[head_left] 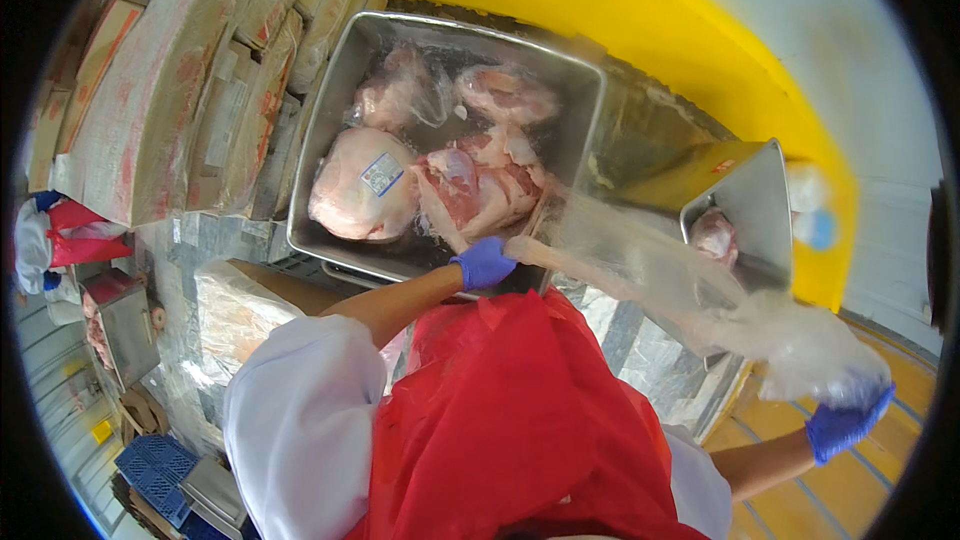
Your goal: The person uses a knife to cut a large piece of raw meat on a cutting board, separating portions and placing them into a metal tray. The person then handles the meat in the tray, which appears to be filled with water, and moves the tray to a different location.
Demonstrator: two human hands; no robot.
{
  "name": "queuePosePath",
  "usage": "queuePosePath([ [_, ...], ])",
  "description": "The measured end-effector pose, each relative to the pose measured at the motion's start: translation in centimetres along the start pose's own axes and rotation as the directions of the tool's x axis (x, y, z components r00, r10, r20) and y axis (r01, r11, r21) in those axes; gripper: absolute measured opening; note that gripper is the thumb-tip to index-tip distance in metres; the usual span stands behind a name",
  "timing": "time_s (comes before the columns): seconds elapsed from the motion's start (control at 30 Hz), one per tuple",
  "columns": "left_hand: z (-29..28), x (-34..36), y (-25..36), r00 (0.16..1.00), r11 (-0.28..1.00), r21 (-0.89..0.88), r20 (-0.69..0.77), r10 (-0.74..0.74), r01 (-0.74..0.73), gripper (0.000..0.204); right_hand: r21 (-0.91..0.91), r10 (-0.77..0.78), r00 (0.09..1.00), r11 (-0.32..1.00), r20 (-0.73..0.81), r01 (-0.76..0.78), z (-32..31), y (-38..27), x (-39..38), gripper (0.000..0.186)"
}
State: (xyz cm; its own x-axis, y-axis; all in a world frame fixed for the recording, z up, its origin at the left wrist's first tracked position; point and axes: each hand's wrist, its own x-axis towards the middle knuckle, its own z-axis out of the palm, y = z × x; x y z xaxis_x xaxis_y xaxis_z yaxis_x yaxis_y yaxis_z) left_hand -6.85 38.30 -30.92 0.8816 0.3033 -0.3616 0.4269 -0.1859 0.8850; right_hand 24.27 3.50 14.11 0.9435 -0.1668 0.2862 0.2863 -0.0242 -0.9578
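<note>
A clear plastic bag (650, 240) is stretched from the near side of a deep metal tub (598, 105) out to the right. My right hand (848, 425), in a purple glove, grips its bunched far end, blurred by motion. At the tub's near rim my left hand (483, 264), also gloved, is closed at the bag's pinkish edge; its fingertips are partly hidden. Just beyond that hand lies a red, cut meat piece (480, 190). Left of it rests a large pale meat joint (360, 190) with a label (382, 175). Farther back are a wrapped meat piece (395, 95) and another meat piece (508, 95).
A smaller metal bin (765, 210) with a meat piece (714, 237) stands at the right, by a yellow barrier (720, 30). Stacked cardboard boxes (170, 80) line the left. A plastic-covered box (240, 315) sits near my left sleeve; blue crates (155, 475) are lower left.
</note>
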Motion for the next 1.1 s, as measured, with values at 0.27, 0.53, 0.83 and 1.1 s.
queuePosePath([
  [0.27,-24.9,-8.6,26.8,0.385,0.24,0.967,-0.189,0.904,-0.089,0.017,-0.496,0.227,0.554,0.769,0.801,0.402,16.8,19.2,-7.4,0.067],
  [0.53,-27.9,-10.2,29.3,0.684,0.699,0.679,-0.401,0.609,-0.224,0.021,0.296,-0.291,-0.056,0.934,0.955,0.199,33.3,10.0,-24.5,0.083],
  [0.83,-24.3,-14.9,17.2,0.548,0.297,-0.484,-0.815,0.19,-0.823,0.032,0.303,-0.226,0.377,0.94,0.898,-0.158,37.7,17.2,-29.2,0.033],
  [1.1,-5.7,-9.6,6.2,0.7,-0.258,-0.676,-0.714,-0.005,-0.691,0.049,-0.141,-0.407,-0.341,0.446,0.847,-0.884,35.1,20.9,-38.7,0.038],
])
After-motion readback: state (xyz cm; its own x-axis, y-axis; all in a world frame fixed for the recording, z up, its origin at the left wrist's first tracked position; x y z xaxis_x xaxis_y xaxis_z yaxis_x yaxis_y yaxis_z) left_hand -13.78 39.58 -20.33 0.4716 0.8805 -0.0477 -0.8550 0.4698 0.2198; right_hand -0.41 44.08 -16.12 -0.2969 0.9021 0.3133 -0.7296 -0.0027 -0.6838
